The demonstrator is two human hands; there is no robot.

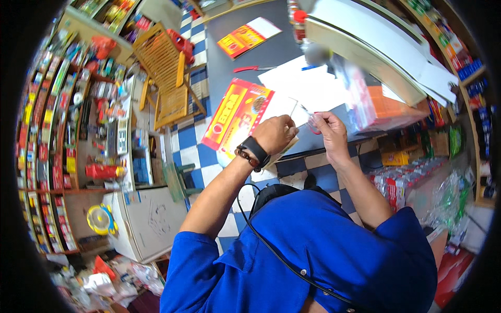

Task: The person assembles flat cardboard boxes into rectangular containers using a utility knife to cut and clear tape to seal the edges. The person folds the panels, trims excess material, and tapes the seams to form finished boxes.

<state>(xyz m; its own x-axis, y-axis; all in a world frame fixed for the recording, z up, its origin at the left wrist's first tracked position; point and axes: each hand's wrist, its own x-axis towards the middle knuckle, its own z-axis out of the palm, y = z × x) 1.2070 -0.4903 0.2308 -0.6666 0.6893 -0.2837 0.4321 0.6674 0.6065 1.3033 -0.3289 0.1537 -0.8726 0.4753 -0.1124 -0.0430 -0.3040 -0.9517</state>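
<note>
My right hand is closed around the red handles of a pair of scissors. The scissor blades point up and left, over white paper at the table's near edge. My left hand has bent fingers closed at the edge of a pale piece of card; the palm hides part of it. Against that card lies a red and yellow printed cardboard panel, flat on the dark table. Farther back is a second red and yellow panel with a white part.
A red-handled knife and white papers lie on the table. At right stand a plastic bag with orange contents and a white-topped case. Left are a wooden chair, a green stool and a white box.
</note>
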